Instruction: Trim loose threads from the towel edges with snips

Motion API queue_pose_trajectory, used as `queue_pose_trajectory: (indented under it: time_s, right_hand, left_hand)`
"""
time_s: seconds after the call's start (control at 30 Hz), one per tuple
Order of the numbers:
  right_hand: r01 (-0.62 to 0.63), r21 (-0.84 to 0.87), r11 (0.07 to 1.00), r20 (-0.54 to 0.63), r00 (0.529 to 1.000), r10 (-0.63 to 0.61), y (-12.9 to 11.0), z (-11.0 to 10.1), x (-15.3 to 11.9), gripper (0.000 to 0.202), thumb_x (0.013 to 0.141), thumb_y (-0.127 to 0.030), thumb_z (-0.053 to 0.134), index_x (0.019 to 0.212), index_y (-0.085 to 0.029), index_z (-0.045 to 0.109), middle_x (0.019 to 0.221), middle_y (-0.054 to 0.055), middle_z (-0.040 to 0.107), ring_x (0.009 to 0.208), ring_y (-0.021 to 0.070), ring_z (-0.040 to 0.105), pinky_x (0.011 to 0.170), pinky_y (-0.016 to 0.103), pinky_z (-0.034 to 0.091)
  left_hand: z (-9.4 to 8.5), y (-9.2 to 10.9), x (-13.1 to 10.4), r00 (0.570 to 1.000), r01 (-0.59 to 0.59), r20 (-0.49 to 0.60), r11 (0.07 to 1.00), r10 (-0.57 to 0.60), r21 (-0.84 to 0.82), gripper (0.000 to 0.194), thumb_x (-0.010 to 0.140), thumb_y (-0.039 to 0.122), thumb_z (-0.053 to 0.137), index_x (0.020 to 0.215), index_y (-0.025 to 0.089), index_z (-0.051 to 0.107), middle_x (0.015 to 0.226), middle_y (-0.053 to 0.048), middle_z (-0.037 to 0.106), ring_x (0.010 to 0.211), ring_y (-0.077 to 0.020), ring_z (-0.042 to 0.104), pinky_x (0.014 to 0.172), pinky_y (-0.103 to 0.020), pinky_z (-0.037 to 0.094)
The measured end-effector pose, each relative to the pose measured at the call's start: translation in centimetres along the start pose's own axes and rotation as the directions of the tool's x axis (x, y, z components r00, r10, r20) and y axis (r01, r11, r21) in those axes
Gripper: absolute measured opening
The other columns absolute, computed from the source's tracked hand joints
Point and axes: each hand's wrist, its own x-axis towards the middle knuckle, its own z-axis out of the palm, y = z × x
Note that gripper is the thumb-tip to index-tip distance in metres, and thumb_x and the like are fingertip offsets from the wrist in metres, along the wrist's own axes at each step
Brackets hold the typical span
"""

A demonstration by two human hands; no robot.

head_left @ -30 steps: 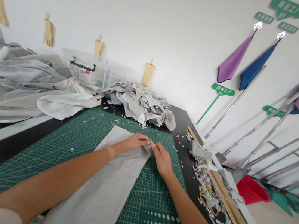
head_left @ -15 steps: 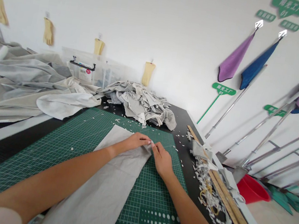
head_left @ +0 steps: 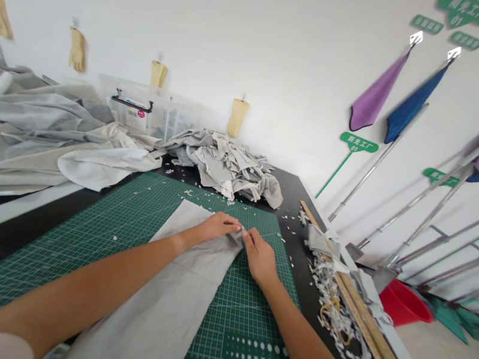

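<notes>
A long strip of grey fabric (head_left: 171, 293) lies lengthwise over the green cutting mat (head_left: 124, 219), its near end running out of view at the bottom. My left hand (head_left: 220, 226) pinches the upper right corner of the fabric between thumb and fingers. Right beside it, my right hand (head_left: 258, 254) also pinches that corner, its fingertips almost touching those of the left. The corner is lifted slightly off the mat. What lies between the fingertips is mostly hidden.
Behind the mat sits a heap of fabric scraps (head_left: 228, 162); a larger fabric pile (head_left: 47, 131) spreads at left before a clear plastic box (head_left: 136, 114). Along the right edge lie wooden rulers (head_left: 378, 335), gold-handled scissors (head_left: 327, 315) and shredded trimmings. A red bucket (head_left: 405, 306) stands beyond.
</notes>
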Motion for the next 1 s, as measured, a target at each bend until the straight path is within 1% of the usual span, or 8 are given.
queue_pose_trajectory:
  time_s: [0.3,0.7,1.0]
  right_hand:
    - [0.017,-0.039,0.999,-0.003,1.000,-0.017,-0.05,0.02,-0.06,0.041,0.103,-0.055,0.026,0.090,-0.025,0.050,0.072,-0.002,0.061,0.063,0.0168,0.058,0.058,0.025,0.026]
    - [0.032,-0.043,0.999,-0.014,0.999,-0.033,0.19,0.18,-0.09,0.040,0.103,-0.054,0.025,0.090,-0.025,0.050,0.070,-0.001,0.061,0.064,0.0177,0.059,0.059,0.025,0.026]
    - [0.029,0.028,0.999,-0.019,0.999,-0.028,0.26,0.24,-0.12,0.040,0.103,-0.053,0.026,0.086,-0.025,0.049,0.068,-0.002,0.057,0.061,0.0170,0.055,0.059,0.025,0.029]
  left_hand:
    - [0.04,-0.20,-0.06,1.000,-0.027,-0.002,1.000,0.027,0.002,0.032,0.089,0.038,0.059,0.098,0.013,0.077,0.099,-0.007,0.076,0.094,-0.0201,0.067,0.088,-0.028,0.049]
    - [0.00,-0.03,-0.12,1.000,0.003,0.007,1.000,-0.003,0.002,0.034,0.088,0.042,0.061,0.097,0.013,0.077,0.097,-0.007,0.076,0.093,-0.0203,0.067,0.088,-0.028,0.049]
    - [0.05,0.04,-0.13,1.000,0.000,0.005,1.000,0.000,-0.005,0.035,0.088,0.042,0.060,0.099,0.013,0.077,0.099,-0.007,0.076,0.094,-0.0206,0.067,0.087,-0.029,0.049]
